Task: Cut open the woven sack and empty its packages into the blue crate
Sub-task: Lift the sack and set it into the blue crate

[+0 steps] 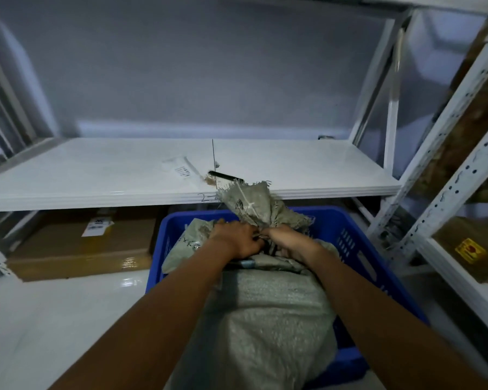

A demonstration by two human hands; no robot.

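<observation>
**Both hands at the tied neck of the sack**

The sack (268, 313) lies in the blue crate (358, 229), with its long axis running away from the person. Its tied neck is at the far end and the frayed top (251, 202) stands up above the crate's far rim. The left hand (234, 237) and the right hand (286, 239) meet just at this neck, nearly touching each other. Both grips are closed on bunched fabric of the sack. Something dark shows between the hands, but I cannot tell if it is a blade or a cord. Both hands are about equally near the neck; the left one covers more of it.

In my judgement the opening is not finished, and no packages are visible outside the sack. The next move should work across the neck, so the fabric must be kept tight there.

The crate stands on a pale floor before a white shelf (96, 175). A black pen (223, 175) and a label (181, 168) lie on the shelf. A carton (76, 246) is under it. The room is dim.
</observation>
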